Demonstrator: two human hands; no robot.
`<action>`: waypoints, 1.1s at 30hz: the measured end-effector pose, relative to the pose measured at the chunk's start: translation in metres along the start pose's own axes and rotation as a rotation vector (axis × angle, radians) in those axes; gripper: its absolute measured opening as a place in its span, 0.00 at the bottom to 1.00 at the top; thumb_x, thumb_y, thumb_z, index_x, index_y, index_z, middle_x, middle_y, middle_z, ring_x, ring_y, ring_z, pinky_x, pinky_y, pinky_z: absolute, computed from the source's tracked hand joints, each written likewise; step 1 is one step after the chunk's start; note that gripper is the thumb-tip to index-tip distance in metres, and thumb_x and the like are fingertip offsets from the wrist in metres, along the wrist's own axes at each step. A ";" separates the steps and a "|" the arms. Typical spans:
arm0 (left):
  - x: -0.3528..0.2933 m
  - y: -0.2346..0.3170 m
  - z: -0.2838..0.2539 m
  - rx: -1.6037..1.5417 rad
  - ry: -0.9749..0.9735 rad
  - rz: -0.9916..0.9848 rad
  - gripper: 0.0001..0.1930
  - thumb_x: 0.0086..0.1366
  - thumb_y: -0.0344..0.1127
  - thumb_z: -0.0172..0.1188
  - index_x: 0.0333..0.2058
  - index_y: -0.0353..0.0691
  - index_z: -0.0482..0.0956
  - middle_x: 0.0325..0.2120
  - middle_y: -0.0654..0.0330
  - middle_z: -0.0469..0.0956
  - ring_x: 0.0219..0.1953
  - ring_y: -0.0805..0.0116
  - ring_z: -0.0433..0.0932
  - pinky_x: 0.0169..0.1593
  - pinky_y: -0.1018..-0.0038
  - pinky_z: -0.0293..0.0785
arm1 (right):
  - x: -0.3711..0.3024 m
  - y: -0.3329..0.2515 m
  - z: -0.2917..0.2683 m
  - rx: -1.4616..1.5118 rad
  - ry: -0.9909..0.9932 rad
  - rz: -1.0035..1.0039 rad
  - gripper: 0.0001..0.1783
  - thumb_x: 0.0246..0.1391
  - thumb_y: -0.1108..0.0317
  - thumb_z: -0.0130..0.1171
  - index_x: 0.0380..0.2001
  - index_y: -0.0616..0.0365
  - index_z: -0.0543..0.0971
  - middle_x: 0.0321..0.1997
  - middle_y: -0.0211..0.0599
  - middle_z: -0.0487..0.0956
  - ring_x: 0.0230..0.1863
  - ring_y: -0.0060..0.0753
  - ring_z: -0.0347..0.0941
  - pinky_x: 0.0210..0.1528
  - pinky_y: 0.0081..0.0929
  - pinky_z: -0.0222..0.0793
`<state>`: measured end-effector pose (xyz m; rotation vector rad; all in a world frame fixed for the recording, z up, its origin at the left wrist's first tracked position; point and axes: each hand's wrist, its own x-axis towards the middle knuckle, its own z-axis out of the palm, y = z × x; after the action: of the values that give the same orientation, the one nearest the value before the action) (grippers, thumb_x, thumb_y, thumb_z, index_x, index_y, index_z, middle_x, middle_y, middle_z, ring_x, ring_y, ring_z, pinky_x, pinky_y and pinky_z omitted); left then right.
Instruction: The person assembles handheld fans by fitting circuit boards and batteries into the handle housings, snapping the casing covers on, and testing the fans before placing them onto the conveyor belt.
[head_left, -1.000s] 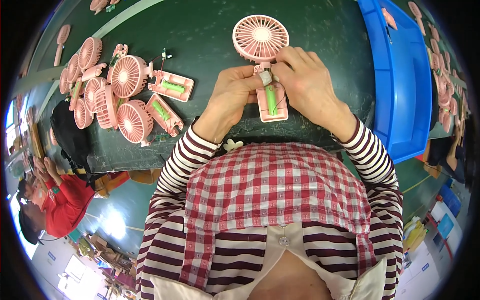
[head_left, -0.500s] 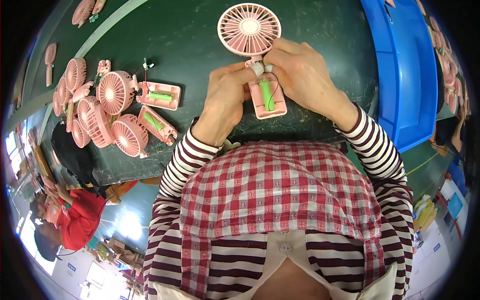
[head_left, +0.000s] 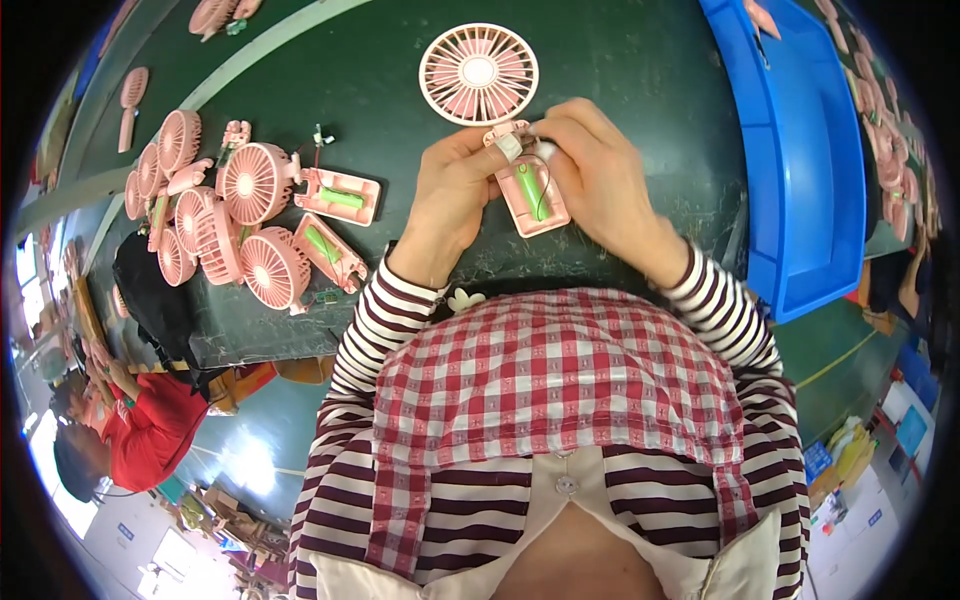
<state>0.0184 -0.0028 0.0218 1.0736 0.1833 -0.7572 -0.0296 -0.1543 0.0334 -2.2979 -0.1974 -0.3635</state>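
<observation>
One pink fan (head_left: 479, 71) lies on the dark green tabletop (head_left: 640, 60), its neck between the left hand (head_left: 450, 190) and the right hand (head_left: 603, 170). The left hand is closed on the neck, its thumb, wrapped in white tape (head_left: 509, 147), pressed on top. The right hand has its fingers bent in against the same spot; whether they pinch a wire or the neck itself I cannot tell.

The fan's round head points away from both hands. Its open handle (head_left: 545, 227) slants between them toward the wearer, with a green battery (head_left: 533, 190) inside and a thin dark wire (head_left: 549, 172) curving beside the right hand's fingers.

Left of the left hand sits a pile of pink fans (head_left: 255, 183). On the side of that pile nearest the hand, two open handles show green batteries as well. A small green circuit board (head_left: 326, 297) lies lower, near the left sleeve (head_left: 385, 310).

A blue tray (head_left: 805, 270) stands to the right of the right hand, well apart from it, with a pink piece (head_left: 762, 18) at its far end. Past the tray are more pink fans (head_left: 885, 150). Far left of the left hand, beyond a black cloth (head_left: 155, 290), is a person in red (head_left: 155, 430).
</observation>
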 end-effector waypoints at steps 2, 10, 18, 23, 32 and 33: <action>0.003 0.000 -0.004 0.004 0.031 0.087 0.10 0.59 0.27 0.53 0.40 0.30 0.74 0.32 0.58 0.77 0.32 0.71 0.76 0.36 0.76 0.75 | -0.008 -0.004 -0.002 -0.060 0.107 -0.131 0.21 0.37 0.79 0.54 0.40 0.66 0.71 0.47 0.50 0.70 0.45 0.51 0.68 0.46 0.36 0.65; 0.000 0.016 -0.001 0.054 0.103 0.183 0.13 0.60 0.27 0.50 0.43 0.27 0.71 0.39 0.52 0.76 0.38 0.66 0.76 0.42 0.71 0.74 | -0.022 -0.014 0.004 -0.171 -0.175 -0.241 0.39 0.30 0.71 0.63 0.52 0.63 0.63 0.61 0.50 0.58 0.62 0.53 0.54 0.58 0.52 0.53; 0.001 0.011 -0.001 0.013 0.103 0.187 0.11 0.56 0.24 0.51 0.38 0.31 0.75 0.32 0.60 0.77 0.31 0.74 0.75 0.34 0.79 0.72 | -0.020 -0.017 0.005 -0.383 -0.204 -0.256 0.40 0.29 0.68 0.65 0.53 0.54 0.66 0.62 0.41 0.60 0.63 0.47 0.53 0.59 0.56 0.46; -0.004 0.013 -0.001 0.016 0.089 0.244 0.09 0.56 0.25 0.54 0.37 0.31 0.76 0.29 0.59 0.78 0.29 0.74 0.76 0.32 0.81 0.72 | -0.009 -0.014 -0.013 -0.032 -0.286 -0.216 0.33 0.40 0.71 0.60 0.54 0.57 0.65 0.57 0.42 0.65 0.60 0.43 0.59 0.60 0.49 0.49; -0.006 0.010 0.000 0.073 0.016 0.281 0.08 0.58 0.23 0.53 0.37 0.29 0.75 0.30 0.58 0.78 0.28 0.73 0.76 0.33 0.79 0.73 | -0.010 0.000 -0.005 0.844 -0.078 0.218 0.32 0.47 0.80 0.48 0.59 0.60 0.58 0.56 0.47 0.67 0.58 0.40 0.62 0.61 0.37 0.54; -0.006 0.010 0.001 0.073 0.015 0.286 0.08 0.58 0.22 0.53 0.37 0.28 0.75 0.30 0.58 0.78 0.29 0.73 0.76 0.33 0.79 0.73 | -0.010 -0.001 -0.004 0.835 -0.074 0.207 0.32 0.47 0.80 0.47 0.59 0.59 0.58 0.56 0.48 0.67 0.58 0.40 0.62 0.61 0.37 0.54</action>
<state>0.0200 0.0022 0.0322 1.1459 0.0132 -0.5014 -0.0397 -0.1572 0.0336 -1.4870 -0.1145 -0.0586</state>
